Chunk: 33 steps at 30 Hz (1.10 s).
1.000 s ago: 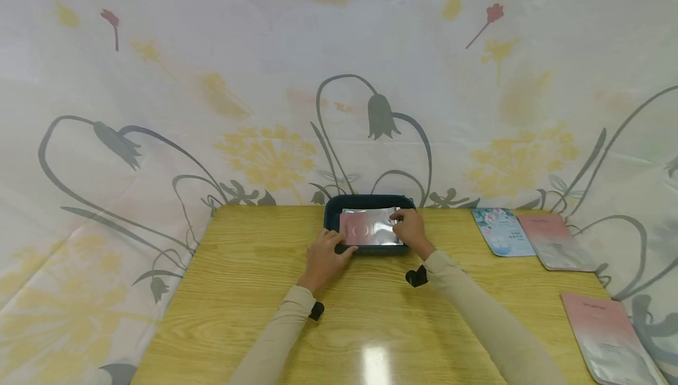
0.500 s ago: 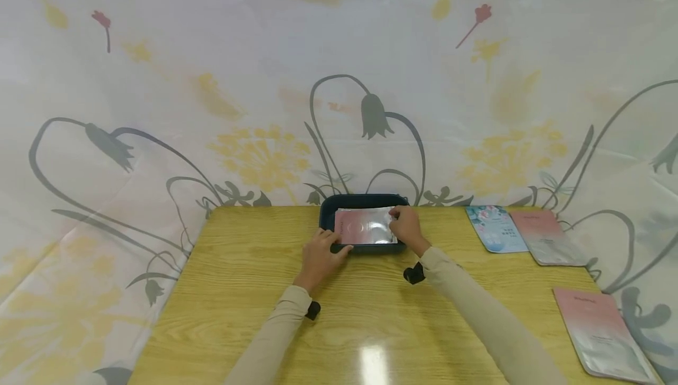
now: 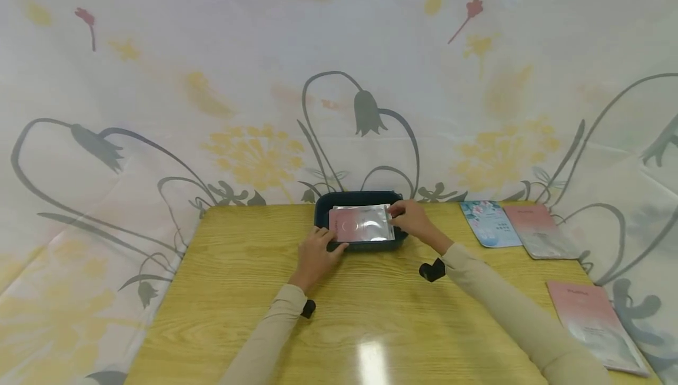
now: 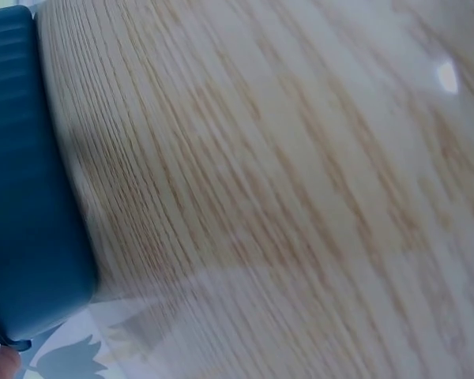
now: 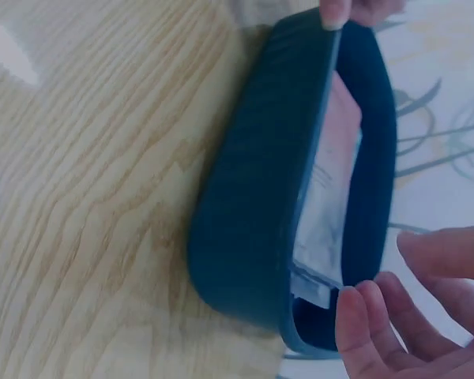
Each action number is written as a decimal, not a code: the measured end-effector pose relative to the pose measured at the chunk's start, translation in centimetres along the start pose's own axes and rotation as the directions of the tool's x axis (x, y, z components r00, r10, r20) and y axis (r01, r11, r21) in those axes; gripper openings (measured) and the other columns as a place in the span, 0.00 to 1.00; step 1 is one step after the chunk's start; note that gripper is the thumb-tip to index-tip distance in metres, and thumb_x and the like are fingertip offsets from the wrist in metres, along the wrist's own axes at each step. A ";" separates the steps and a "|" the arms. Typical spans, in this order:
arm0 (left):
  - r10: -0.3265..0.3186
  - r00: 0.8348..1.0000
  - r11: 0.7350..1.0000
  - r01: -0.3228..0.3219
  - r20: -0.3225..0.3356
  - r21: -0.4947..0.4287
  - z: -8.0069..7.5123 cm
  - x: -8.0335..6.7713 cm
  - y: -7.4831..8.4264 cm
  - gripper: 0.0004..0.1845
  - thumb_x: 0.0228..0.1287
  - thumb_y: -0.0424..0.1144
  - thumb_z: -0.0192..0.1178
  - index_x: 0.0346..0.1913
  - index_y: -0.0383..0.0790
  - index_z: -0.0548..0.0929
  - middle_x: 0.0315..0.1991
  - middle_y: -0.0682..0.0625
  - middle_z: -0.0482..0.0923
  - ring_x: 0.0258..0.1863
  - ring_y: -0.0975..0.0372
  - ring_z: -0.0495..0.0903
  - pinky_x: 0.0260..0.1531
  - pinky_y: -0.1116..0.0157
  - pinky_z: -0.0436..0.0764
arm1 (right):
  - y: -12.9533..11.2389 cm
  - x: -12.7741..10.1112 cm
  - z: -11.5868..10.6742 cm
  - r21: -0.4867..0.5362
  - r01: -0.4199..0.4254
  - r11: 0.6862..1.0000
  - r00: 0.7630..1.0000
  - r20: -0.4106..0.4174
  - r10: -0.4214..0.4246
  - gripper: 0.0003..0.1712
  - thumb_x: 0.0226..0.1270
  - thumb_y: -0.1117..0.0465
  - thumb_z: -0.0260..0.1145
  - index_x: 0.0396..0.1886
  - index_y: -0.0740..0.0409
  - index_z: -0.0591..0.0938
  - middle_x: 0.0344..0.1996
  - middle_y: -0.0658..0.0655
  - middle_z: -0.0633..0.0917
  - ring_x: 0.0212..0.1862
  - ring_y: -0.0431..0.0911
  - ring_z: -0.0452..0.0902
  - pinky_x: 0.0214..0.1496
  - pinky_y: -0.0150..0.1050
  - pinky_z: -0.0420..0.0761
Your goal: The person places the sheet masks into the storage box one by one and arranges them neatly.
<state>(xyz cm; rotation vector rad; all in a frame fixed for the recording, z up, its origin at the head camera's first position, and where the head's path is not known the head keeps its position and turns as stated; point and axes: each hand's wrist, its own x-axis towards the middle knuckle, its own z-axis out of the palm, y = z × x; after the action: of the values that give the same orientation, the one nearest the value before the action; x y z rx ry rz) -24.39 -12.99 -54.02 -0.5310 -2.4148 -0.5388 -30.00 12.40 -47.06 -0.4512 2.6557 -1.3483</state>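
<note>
Both hands work at one dark blue plastic tray (image 3: pixel 321 215) at the far edge of the yellow wooden bench (image 3: pixel 233 291). Right hand (image 3: pixel 412 218) has its grip at the right edge of the flat pink and silver foil sachet (image 3: pixel 362 223), which lies on the tray. In the right wrist view the fingers (image 5: pixel 363 328) look only loosely bent beside the sachet's corner, so I cannot tell if they really pinch it or only touch it.

Left hand (image 3: pixel 316 252) rests on the bench with its fingertips against the near left corner of the tray, it seems to keep the tray from sliding; a firm grip is not visible.

More sachets lie well apart on the right side of the bench: a light blue flowered one (image 3: pixel 490 223), a pink one (image 3: pixel 540 231) just beside it, and another pink one (image 3: pixel 595 325) near the front. A flowered cloth (image 3: pixel 212 90) hangs behind.
</note>
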 end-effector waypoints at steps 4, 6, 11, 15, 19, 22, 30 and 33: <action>0.038 0.999 0.999 -0.037 -0.008 0.033 -0.1 0.0 0.0 0.14 0.48 0.52 0.63 0.26 0.44 0.78 0.24 0.54 0.72 0.26 0.61 0.67 0.15 0.69 0.67 | -0.2 -1.3 -1.2 0.019 0.014 1.000 0.998 0.055 -0.015 0.12 0.55 0.67 0.62 0.40 0.66 0.79 0.35 0.61 0.78 0.34 0.50 0.74 0.28 0.40 0.76; 0.051 0.999 0.997 -0.051 -0.007 0.050 -0.2 -0.1 0.0 0.14 0.48 0.52 0.63 0.27 0.44 0.78 0.25 0.54 0.71 0.26 0.61 0.67 0.16 0.68 0.68 | -0.3 -1.9 -1.7 0.036 0.025 0.999 0.996 0.082 -0.028 0.11 0.56 0.67 0.61 0.40 0.66 0.79 0.35 0.60 0.78 0.35 0.54 0.74 0.29 0.41 0.76; 0.095 0.995 0.990 -0.096 0.015 0.107 0.0 -0.1 0.0 0.14 0.51 0.51 0.62 0.29 0.43 0.78 0.26 0.52 0.71 0.26 0.60 0.67 0.21 0.66 0.71 | 0.4 -3.2 -2.9 0.066 0.013 0.998 0.992 0.124 -0.021 0.11 0.59 0.66 0.59 0.41 0.65 0.79 0.36 0.60 0.79 0.35 0.54 0.75 0.30 0.44 0.77; 0.153 0.988 0.979 -0.154 0.017 0.135 0.1 -0.1 0.0 0.13 0.54 0.50 0.60 0.32 0.43 0.78 0.27 0.51 0.71 0.27 0.59 0.68 0.25 0.66 0.72 | 1.3 -4.1 -3.8 0.051 0.000 0.999 0.991 0.136 -0.007 0.11 0.59 0.65 0.59 0.41 0.65 0.79 0.37 0.61 0.79 0.33 0.50 0.75 0.28 0.42 0.76; 0.189 0.981 0.970 -0.192 0.038 0.146 0.0 0.0 0.2 0.11 0.56 0.48 0.58 0.36 0.44 0.78 0.29 0.51 0.70 0.27 0.58 0.67 0.31 0.61 0.74 | 1.8 -5.0 -4.9 0.027 -0.024 0.999 0.990 0.138 0.020 0.12 0.60 0.63 0.59 0.42 0.64 0.79 0.36 0.60 0.79 0.32 0.49 0.74 0.27 0.42 0.76; 0.187 0.980 0.966 -0.197 0.069 0.168 -0.1 0.0 0.3 0.10 0.58 0.48 0.56 0.37 0.45 0.77 0.29 0.51 0.69 0.27 0.58 0.66 0.35 0.56 0.75 | 2.1 -5.7 -5.8 0.017 -0.046 0.999 0.990 0.136 0.043 0.12 0.61 0.62 0.59 0.42 0.61 0.78 0.36 0.60 0.78 0.32 0.48 0.74 0.28 0.41 0.76; 0.220 0.975 0.956 -0.223 0.041 0.191 0.0 0.2 0.4 0.09 0.55 0.46 0.59 0.34 0.45 0.76 0.28 0.50 0.68 0.27 0.58 0.67 0.32 0.57 0.75 | 3.3 -7.4 -8.1 0.008 -0.062 0.998 0.987 0.149 0.060 0.12 0.61 0.61 0.58 0.43 0.61 0.77 0.38 0.63 0.78 0.31 0.50 0.73 0.28 0.41 0.75; 0.222 0.974 0.954 -0.224 0.036 0.197 -0.1 0.1 0.5 0.09 0.55 0.45 0.60 0.33 0.45 0.76 0.27 0.50 0.67 0.26 0.57 0.66 0.30 0.57 0.73 | 3.8 -8.1 -9.0 -0.008 -0.066 0.998 0.986 0.151 0.067 0.13 0.61 0.61 0.58 0.44 0.62 0.77 0.37 0.62 0.78 0.31 0.50 0.73 0.28 0.41 0.76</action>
<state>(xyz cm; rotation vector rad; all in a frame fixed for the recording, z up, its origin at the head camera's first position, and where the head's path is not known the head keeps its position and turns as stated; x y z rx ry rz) -24.20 -12.56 -53.75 -0.7092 -2.3478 -0.1937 -25.33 23.94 -44.93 -0.4418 2.5272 -1.2396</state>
